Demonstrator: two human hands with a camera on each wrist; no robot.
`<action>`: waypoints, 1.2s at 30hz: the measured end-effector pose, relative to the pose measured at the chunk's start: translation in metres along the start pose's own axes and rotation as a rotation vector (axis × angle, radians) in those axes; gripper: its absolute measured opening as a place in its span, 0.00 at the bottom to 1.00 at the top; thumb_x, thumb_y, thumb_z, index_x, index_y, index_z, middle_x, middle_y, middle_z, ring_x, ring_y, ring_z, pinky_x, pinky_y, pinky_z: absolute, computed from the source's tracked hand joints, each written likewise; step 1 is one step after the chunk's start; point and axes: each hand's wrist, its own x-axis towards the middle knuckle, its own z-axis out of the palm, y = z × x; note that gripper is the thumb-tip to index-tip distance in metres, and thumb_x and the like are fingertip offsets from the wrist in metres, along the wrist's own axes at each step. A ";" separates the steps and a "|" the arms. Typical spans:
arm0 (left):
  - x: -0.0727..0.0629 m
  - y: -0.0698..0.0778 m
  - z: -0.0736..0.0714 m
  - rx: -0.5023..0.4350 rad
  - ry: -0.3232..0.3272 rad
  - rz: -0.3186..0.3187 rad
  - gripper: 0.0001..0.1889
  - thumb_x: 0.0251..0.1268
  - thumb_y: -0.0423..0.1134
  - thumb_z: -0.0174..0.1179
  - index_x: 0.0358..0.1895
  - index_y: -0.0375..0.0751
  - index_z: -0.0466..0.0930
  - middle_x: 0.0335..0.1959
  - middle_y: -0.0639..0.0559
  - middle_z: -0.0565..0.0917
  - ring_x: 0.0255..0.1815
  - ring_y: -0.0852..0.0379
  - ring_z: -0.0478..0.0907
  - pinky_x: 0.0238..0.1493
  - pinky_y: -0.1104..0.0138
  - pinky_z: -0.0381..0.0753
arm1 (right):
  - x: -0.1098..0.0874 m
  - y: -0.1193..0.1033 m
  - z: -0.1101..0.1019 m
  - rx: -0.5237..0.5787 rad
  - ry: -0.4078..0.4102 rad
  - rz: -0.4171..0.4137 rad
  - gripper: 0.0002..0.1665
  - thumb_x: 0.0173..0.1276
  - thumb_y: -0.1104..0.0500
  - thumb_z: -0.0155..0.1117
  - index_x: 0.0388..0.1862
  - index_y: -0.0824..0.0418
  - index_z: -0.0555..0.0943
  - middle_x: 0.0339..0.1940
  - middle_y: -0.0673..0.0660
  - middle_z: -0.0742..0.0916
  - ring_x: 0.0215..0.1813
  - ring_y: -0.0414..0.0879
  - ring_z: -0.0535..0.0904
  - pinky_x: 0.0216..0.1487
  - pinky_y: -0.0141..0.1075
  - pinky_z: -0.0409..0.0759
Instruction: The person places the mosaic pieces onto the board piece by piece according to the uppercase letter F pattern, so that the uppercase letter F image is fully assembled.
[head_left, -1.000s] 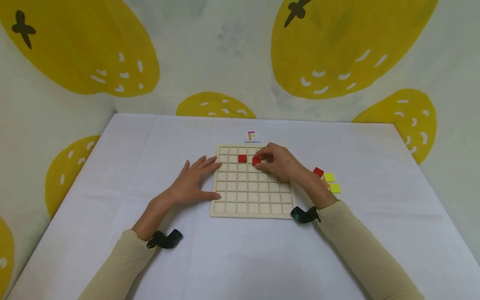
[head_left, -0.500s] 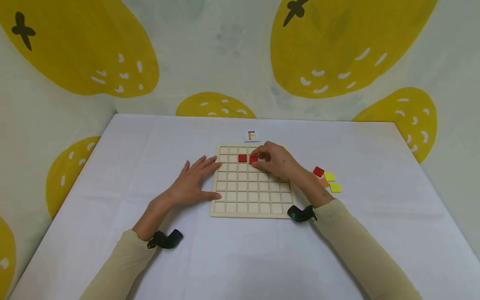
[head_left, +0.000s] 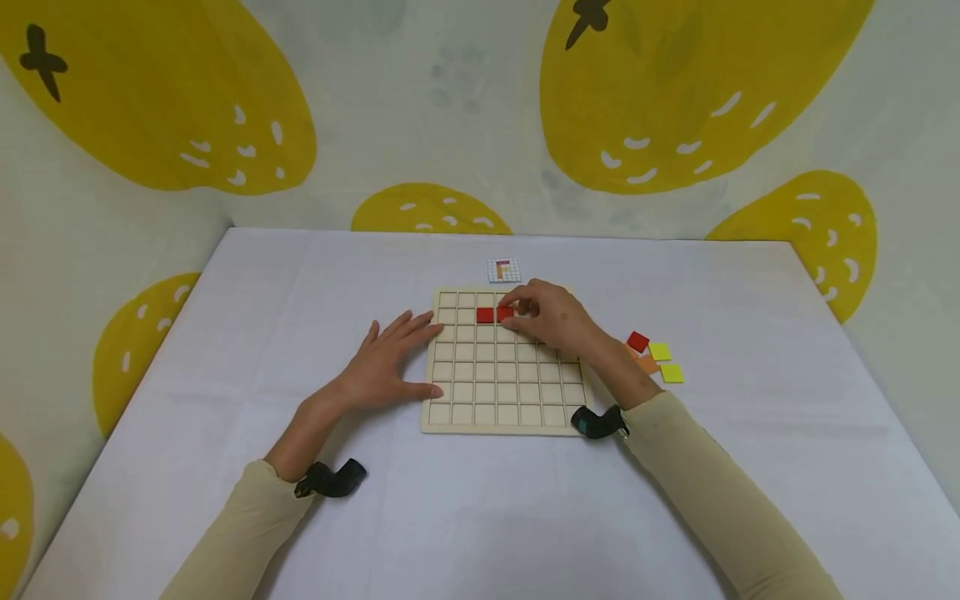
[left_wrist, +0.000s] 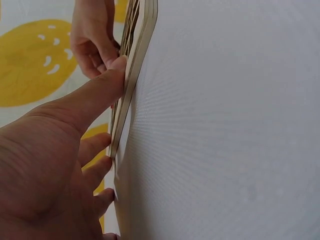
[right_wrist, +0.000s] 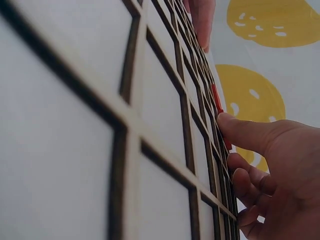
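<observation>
A wooden grid board [head_left: 484, 392] lies on the table with a red square tile [head_left: 485, 315] in its second row from the back. My right hand [head_left: 558, 318] pinches another red tile [head_left: 506, 313] between thumb and fingers, over the cell just right of the first one. From the right wrist view, the thumb [right_wrist: 250, 134] rests at this tile, close to the grid. Along the board's left edge my left hand [head_left: 381, 367] rests with spread fingers; its thumb [left_wrist: 102, 87] touches the rim in the left wrist view.
Right of the board lie loose tiles: a red one [head_left: 638, 342], yellow ones [head_left: 671, 373] and orange ones [head_left: 647, 364], the latter partly behind the right forearm. Behind the board is a small card [head_left: 504, 270] with a coloured grid pattern. Patterned cloth walls border the white table.
My right hand has moved slightly left and back, bringing its red tile from a tilted position to beside the other red tile. The left hand has stayed at the board's edge.
</observation>
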 end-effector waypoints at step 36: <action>-0.001 0.004 -0.004 -0.001 -0.014 -0.016 0.50 0.58 0.57 0.75 0.83 0.53 0.60 0.87 0.50 0.54 0.89 0.41 0.42 0.83 0.32 0.33 | -0.025 0.007 -0.018 0.157 -0.022 0.041 0.17 0.71 0.55 0.72 0.58 0.53 0.86 0.49 0.53 0.85 0.52 0.50 0.79 0.58 0.43 0.79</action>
